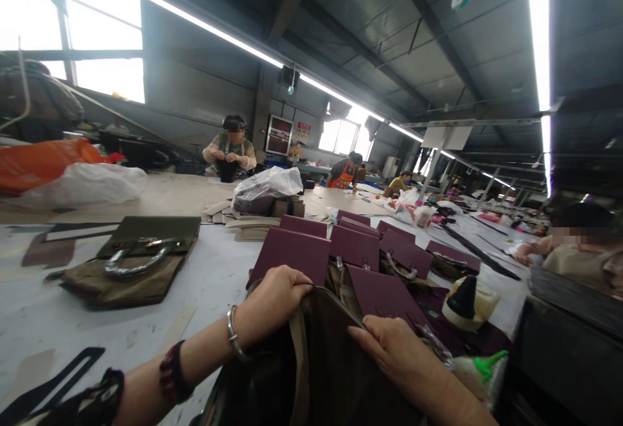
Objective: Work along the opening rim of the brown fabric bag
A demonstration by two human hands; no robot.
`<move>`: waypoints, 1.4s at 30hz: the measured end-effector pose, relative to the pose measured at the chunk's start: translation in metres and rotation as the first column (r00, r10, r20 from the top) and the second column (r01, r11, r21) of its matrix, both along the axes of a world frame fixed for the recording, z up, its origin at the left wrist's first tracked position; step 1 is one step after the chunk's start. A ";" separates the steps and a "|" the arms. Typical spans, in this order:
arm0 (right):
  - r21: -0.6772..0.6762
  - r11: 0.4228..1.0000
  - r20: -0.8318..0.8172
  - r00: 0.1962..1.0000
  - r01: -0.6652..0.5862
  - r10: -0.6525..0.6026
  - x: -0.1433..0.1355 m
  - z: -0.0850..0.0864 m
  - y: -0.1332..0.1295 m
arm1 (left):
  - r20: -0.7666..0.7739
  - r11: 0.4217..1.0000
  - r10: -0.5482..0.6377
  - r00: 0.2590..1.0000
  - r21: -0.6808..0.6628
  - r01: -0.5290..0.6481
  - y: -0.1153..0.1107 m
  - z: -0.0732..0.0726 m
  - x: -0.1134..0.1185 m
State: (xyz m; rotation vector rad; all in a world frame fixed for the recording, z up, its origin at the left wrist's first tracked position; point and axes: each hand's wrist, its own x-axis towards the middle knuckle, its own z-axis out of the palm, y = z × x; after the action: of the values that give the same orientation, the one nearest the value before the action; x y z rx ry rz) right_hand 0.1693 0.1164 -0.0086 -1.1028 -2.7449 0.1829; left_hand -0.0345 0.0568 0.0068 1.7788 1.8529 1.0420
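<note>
Fingers (298,281) of the left hand (275,297) were curled over the upper rim of the brown bag (331,361), clamped on its edge; fingers of the right hand (394,351) lay pressed together and flat on the bag's right side, gripping its edge near the purple flap (384,296). Whether the right thumb was hooked under could not be told

Bag sat directly below and between both hands, at the near edge of the white worktable (214,270), its long axis running away from the person toward the purple pieces. Left hand held the far rim, right hand the nearer side; both in contact

Around, in falling order of size:
- worktable, stretching far back
- olive bag (131,263) with metal handle, well apart to the left
- row of purple panels (292,254) just beyond the brown bag, crowding the far side
- white plastic sack (267,186) further back
- black-tipped glue bottle (467,299) to the right, near the right hand
- green-nozzled bottle (481,367) just beside the right wrist, closest obstruction

Other people sat at distant tables
</note>
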 end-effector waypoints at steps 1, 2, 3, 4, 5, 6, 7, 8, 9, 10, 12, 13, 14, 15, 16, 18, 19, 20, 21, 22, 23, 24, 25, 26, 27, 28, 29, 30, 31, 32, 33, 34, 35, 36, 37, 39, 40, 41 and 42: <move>-0.004 1.000 0.000 1.000 -0.002 0.002 0.000 0.000 0.001 | 0.002 1.000 -0.002 1.000 0.000 0.002 0.000 0.000 0.000; -0.010 1.000 0.004 1.000 -0.003 0.003 -0.001 0.000 0.002 | 0.003 1.000 -0.003 1.000 -0.001 0.003 0.000 0.001 -0.001; -0.014 1.000 0.010 1.000 -0.004 0.004 -0.002 0.001 0.002 | 0.005 1.000 -0.004 1.000 -0.003 0.004 -0.001 0.001 -0.001; -0.018 1.000 0.018 1.000 -0.004 0.004 -0.003 0.002 0.003 | 0.007 1.000 -0.004 1.000 -0.004 0.004 -0.001 0.001 -0.001; -0.022 1.000 0.026 1.000 -0.004 0.004 -0.003 0.002 0.003 | 0.009 1.000 -0.002 1.000 -0.005 0.002 -0.001 0.000 -0.001; -0.023 1.000 0.032 0.999 -0.003 0.004 -0.004 0.003 0.003 | 0.011 1.000 0.000 1.000 -0.006 0.000 0.000 0.000 -0.001; -0.024 1.000 0.031 0.999 -0.003 0.004 -0.005 0.003 0.003 | 0.013 1.000 0.000 1.000 -0.008 0.000 0.000 0.000 -0.001; -0.026 1.000 0.027 1.000 -0.001 0.002 -0.006 0.004 0.003 | 0.015 1.000 0.000 1.000 -0.009 0.001 0.000 0.000 -0.001; -0.028 1.000 0.022 1.000 0.003 -0.003 -0.008 0.004 0.004 | 0.017 1.000 -0.001 1.000 -0.010 0.001 0.000 0.000 -0.001; -0.036 0.999 0.019 1.000 0.007 -0.007 -0.009 0.004 0.004 | 0.019 1.000 -0.002 1.000 -0.012 0.002 0.000 0.000 -0.001; -0.055 0.998 0.021 1.000 0.014 -0.013 -0.011 0.004 0.006 | 0.023 1.000 -0.001 1.000 -0.015 0.002 0.000 0.000 -0.002; -0.069 0.998 0.026 1.000 0.016 -0.014 -0.012 0.004 0.007 | 0.025 1.000 0.000 1.000 -0.017 0.001 0.000 0.000 -0.002; -0.079 0.997 0.032 0.999 0.015 -0.013 -0.013 0.004 0.008 | 0.026 1.000 0.001 1.000 -0.019 0.000 0.000 0.000 -0.002; -0.087 0.996 0.035 0.999 0.009 -0.006 -0.014 0.005 0.009 | 0.026 1.000 0.000 1.000 -0.022 0.001 -0.001 0.000 -0.003; -0.087 0.996 0.036 0.999 0.002 0.001 -0.015 0.005 0.010 | 0.026 1.000 -0.001 1.000 -0.023 0.002 -0.001 0.000 -0.003; -0.084 0.996 0.035 0.999 -0.014 0.017 -0.016 0.006 0.012 | 0.028 1.000 -0.002 1.000 -0.025 0.003 -0.002 0.000 -0.003; -0.084 0.996 0.030 0.999 -0.023 0.026 -0.017 0.007 0.012 | 0.030 1.000 -0.001 1.000 -0.026 0.002 -0.002 0.000 -0.003; -0.088 0.996 0.025 0.999 -0.031 0.034 -0.018 0.007 0.013 | 0.033 1.000 0.000 0.999 -0.027 0.001 -0.002 0.000 -0.003; -0.096 0.995 0.022 0.999 -0.038 0.041 -0.019 0.008 0.014 | 0.036 1.000 0.002 0.999 -0.028 -0.001 -0.002 0.000 -0.003; -0.102 0.994 0.020 0.999 -0.045 0.047 -0.020 0.008 0.014 | 0.037 1.000 0.002 0.999 -0.028 -0.001 -0.002 0.000 -0.003; -0.108 0.993 0.019 0.998 -0.050 0.052 -0.022 0.008 0.015 | 0.036 1.000 0.002 0.999 -0.028 -0.001 -0.002 0.000 -0.003; -0.111 0.992 0.019 0.998 -0.053 0.055 -0.022 0.007 0.016 | 0.035 1.000 0.002 0.999 -0.026 -0.001 -0.002 0.000 -0.004; -0.113 0.992 0.020 0.998 -0.055 0.057 -0.023 0.007 0.017 | 0.033 1.000 0.001 0.999 -0.024 0.000 -0.001 0.000 -0.004; -0.117 0.992 0.020 0.998 -0.054 0.056 -0.024 0.007 0.018 | 0.031 1.000 0.000 1.000 -0.022 0.001 -0.001 -0.001 -0.004; -0.122 0.991 0.018 0.998 -0.052 0.055 -0.024 0.007 0.019 | 0.028 1.000 -0.001 1.000 -0.020 0.001 -0.001 -0.001 -0.005; -0.125 0.991 0.015 0.999 -0.049 0.052 -0.025 0.007 0.019 | 0.025 1.000 0.001 1.000 -0.017 0.000 -0.001 -0.001 -0.005; -0.129 0.991 0.013 0.999 -0.048 0.050 -0.025 0.007 0.019 | 0.021 1.000 0.006 1.000 -0.013 -0.006 -0.001 -0.001 -0.006; -0.131 0.990 0.007 0.999 -0.048 0.049 -0.025 0.007 0.018 | 0.019 1.000 0.014 1.000 -0.008 -0.014 -0.001 -0.001 -0.006; -0.134 0.990 0.001 0.999 -0.048 0.049 -0.025 0.007 0.017 | 0.015 1.000 0.026 1.000 -0.002 -0.025 -0.001 -0.001 -0.006; -0.135 0.989 -0.008 0.999 -0.051 0.050 -0.025 0.007 0.016 | 0.012 0.999 0.039 0.999 0.003 -0.039 -0.001 -0.001 -0.006; -0.136 0.989 -0.015 0.998 -0.056 0.054 -0.025 0.007 0.016 | 0.009 0.999 0.052 0.999 0.007 -0.052 -0.002 -0.001 -0.006; -0.138 0.989 -0.023 0.998 -0.060 0.058 -0.025 0.006 0.015 | 0.006 0.998 0.063 0.998 0.010 -0.063 -0.002 -0.001 -0.006; -0.140 0.988 -0.032 0.998 -0.065 0.061 -0.025 0.006 0.014 | 0.004 0.997 0.070 0.998 0.011 -0.070 -0.002 -0.001 -0.006; -0.142 0.987 -0.042 0.997 -0.070 0.064 -0.025 0.005 0.014 | 0.002 0.997 0.075 0.997 0.011 -0.075 -0.003 -0.001 -0.006; -0.150 0.986 -0.052 0.996 -0.076 0.069 -0.024 0.005 0.015 | 0.000 0.997 0.078 0.997 0.010 -0.078 -0.003 -0.002 -0.006; -0.174 0.980 -0.082 0.993 -0.095 0.082 -0.023 0.004 0.016 | -0.002 0.997 0.077 0.997 0.006 -0.077 -0.003 -0.003 -0.007; -0.188 0.976 -0.098 0.991 -0.109 0.092 -0.023 0.003 0.016 | -0.003 0.997 0.073 0.997 0.004 -0.073 -0.002 -0.003 -0.008; -0.202 0.971 -0.116 0.988 -0.127 0.105 -0.022 0.003 0.017 | -0.002 0.998 0.069 0.998 0.002 -0.069 -0.002 -0.004 -0.008; -0.219 0.964 -0.136 0.983 -0.148 0.120 -0.022 0.003 0.017 | -0.002 0.998 0.061 0.998 0.003 -0.061 -0.002 -0.004 -0.009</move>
State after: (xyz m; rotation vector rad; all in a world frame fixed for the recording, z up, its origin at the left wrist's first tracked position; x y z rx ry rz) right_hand 0.1473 0.1335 -0.0054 -0.9197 -2.7395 0.5782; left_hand -0.0430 0.0547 0.0029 1.7359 1.9188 1.0648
